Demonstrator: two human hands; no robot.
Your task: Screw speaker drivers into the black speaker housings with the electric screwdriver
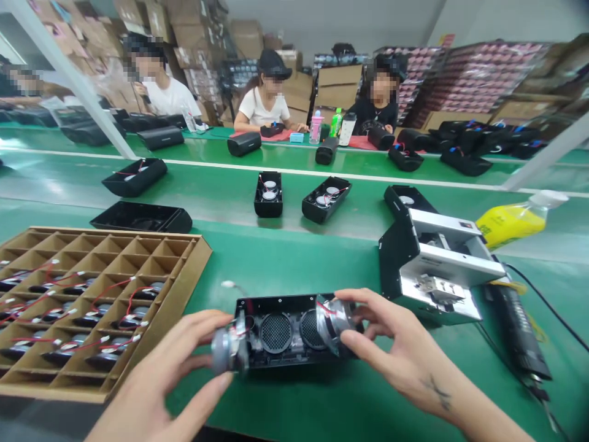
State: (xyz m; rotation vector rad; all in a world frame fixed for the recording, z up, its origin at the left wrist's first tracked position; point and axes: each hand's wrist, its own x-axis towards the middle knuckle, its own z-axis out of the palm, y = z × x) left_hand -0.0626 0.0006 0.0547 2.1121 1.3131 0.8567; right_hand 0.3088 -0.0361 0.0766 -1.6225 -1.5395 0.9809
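Observation:
A black speaker housing (pixel 280 363) lies on the green bench in front of me, its inside facing up with two round mesh grilles showing. My left hand (pixel 184 362) grips a speaker driver (pixel 226 351) by its rim over the housing's left end. Between the thumb and fingers of my right hand (pixel 381 331), a second speaker driver (pixel 335 322) is held tilted above the right grille. A thin wire with a white connector (pixel 228 284) sticks up behind the left driver.
To the left, a cardboard divider box (pixel 197 258) holds several wired drivers. A silver-and-black machine (pixel 442 270), an electric screwdriver (pixel 519 331) and a yellow bottle (pixel 515 221) are on the right. More housings (pixel 268 205) stand beyond; several people sit across the bench.

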